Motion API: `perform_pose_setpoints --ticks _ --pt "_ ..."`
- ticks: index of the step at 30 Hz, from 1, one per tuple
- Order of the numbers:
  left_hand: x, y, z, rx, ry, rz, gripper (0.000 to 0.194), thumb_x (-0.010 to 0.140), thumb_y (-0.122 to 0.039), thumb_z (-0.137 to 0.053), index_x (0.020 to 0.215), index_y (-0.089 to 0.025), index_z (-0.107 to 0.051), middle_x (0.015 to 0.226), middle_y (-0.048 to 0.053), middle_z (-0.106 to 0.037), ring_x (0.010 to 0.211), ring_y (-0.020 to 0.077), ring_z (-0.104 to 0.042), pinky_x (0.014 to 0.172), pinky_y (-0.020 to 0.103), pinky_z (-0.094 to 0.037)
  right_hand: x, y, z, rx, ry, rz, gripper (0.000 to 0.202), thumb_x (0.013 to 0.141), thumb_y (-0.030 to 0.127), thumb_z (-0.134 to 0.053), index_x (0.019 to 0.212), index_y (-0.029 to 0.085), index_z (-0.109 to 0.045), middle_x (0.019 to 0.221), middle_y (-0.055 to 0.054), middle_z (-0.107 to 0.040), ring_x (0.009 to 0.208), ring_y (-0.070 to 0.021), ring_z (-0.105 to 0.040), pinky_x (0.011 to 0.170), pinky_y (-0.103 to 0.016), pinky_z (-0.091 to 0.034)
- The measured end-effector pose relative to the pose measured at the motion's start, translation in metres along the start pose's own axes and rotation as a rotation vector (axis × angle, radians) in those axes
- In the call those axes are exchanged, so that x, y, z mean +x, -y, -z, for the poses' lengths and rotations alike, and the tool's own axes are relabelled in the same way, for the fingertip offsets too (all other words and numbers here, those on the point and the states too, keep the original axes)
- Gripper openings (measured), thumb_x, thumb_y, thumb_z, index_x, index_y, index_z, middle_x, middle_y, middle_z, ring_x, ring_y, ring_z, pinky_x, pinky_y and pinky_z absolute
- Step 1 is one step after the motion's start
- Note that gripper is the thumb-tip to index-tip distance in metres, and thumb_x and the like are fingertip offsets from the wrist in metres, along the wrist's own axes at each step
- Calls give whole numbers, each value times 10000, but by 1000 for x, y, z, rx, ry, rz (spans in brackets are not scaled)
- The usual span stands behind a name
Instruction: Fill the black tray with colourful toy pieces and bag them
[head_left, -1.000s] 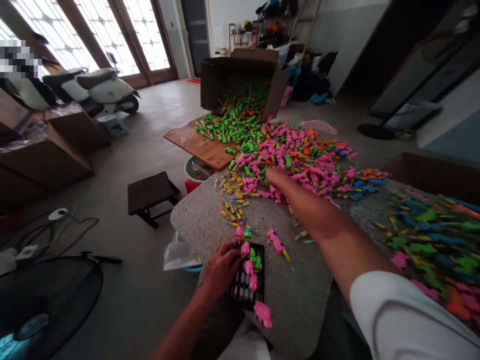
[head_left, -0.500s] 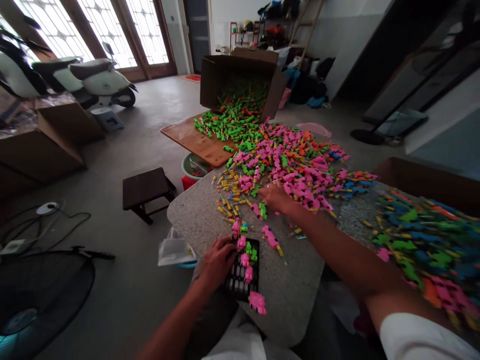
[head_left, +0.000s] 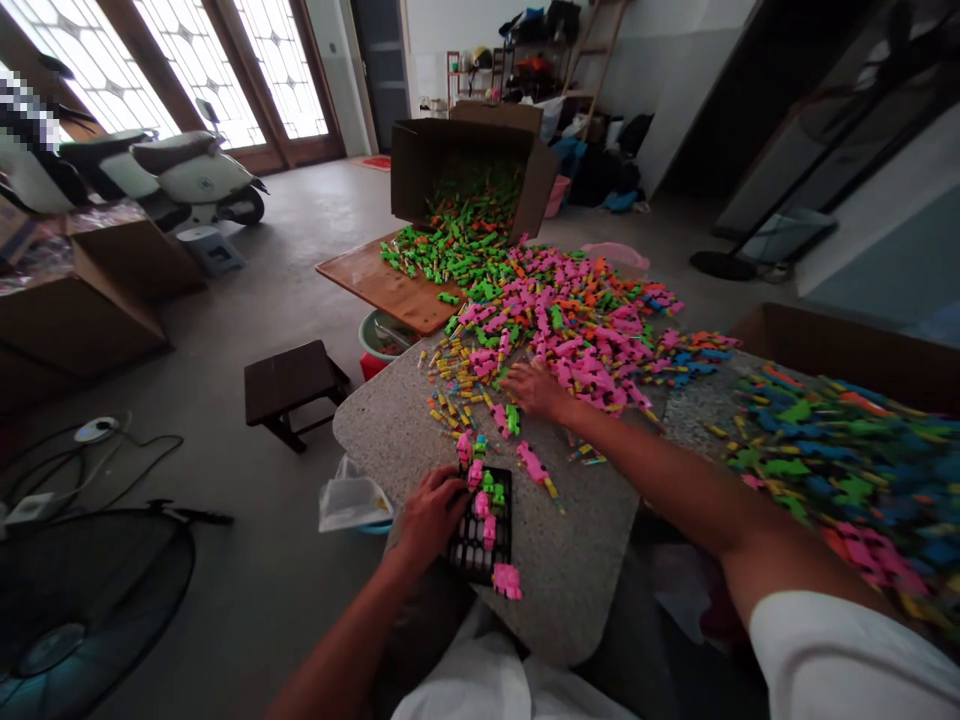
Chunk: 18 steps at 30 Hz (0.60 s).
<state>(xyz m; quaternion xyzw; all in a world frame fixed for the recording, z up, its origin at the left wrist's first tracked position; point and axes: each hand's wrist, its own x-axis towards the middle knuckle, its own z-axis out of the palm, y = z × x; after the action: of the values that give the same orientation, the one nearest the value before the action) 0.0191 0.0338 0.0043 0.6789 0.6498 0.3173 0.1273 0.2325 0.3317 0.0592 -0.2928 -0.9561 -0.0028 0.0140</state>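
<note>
My left hand [head_left: 433,515] rests at the left edge of a black slotted tray [head_left: 471,562], with its fingers curled over the rim. Small pink and green toy figures [head_left: 489,503] stand along the tray's far and right side, one pink figure [head_left: 507,581] at its near right corner. My right hand [head_left: 534,388] is over the near edge of a heap of pink toy pieces [head_left: 592,365], its fingers stretched out and apart; what lies under the palm is hidden. Just below it lie a green piece [head_left: 513,419] and a pink piece with a yellow stick [head_left: 534,463].
Loose yellow sticks [head_left: 455,372] lie left of the heap on the stone table [head_left: 390,410]. Behind, a cardboard box [head_left: 411,170] on its side spills green pieces onto a wooden board [head_left: 375,275]. More colourful pieces [head_left: 832,460] lie at right. A dark stool [head_left: 289,378] stands left.
My right hand's fingers have spread from a pointing, bunched shape and the hand has turned flatter over the heap. My left hand stays at the tray. The view has shifted slightly.
</note>
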Motion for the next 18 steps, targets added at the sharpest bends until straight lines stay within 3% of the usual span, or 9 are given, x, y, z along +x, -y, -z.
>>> perform_pose_setpoints --ticks 3,5,8,14,18 --pt "0 1 0 0 6 -12 150 1027 -299 -693 1158 -312 -766 1345 42 -726 1245 232 -693 1106 424 -594 -8 3 -9 -28 3 -23 391 1067 251 -529 1376 198 -763 1463 -167 -696 1496 -346 -466 1305 -632 -175" --pt "0 1 0 9 0 -12 147 1026 -303 -694 1153 -316 -768 1344 37 -727 1245 233 -693 1107 423 -592 -14 2 -12 -81 -9 -171 376 1068 212 -485 1266 174 -802 1407 -193 -712 1480 -359 -468 1302 -645 -167" --pt "0 0 0 22 -8 -8 135 1022 -304 -701 1135 -315 -773 1339 29 -732 1232 233 -695 1095 421 -594 -20 -2 -12 -127 -46 -308 402 1072 177 -435 1232 158 -803 1514 -207 -639 1522 -377 -412 1291 -659 -182" --pt "1 0 0 23 13 9 155 1024 -308 -689 1153 -314 -776 1357 36 -728 1255 245 -691 1110 435 -587 -19 -6 -8 -140 39 -129 369 1043 127 -484 1172 168 -827 1521 -184 -633 1553 -345 -397 1318 -624 -169" --pt "2 0 0 28 21 10 172 1025 -315 -679 1159 -301 -785 1358 52 -725 1258 249 -691 1114 435 -585 -20 -2 -4 -105 -22 -70 371 1036 116 -484 1153 152 -835 1531 -199 -617 1542 -336 -387 1339 -603 -115"
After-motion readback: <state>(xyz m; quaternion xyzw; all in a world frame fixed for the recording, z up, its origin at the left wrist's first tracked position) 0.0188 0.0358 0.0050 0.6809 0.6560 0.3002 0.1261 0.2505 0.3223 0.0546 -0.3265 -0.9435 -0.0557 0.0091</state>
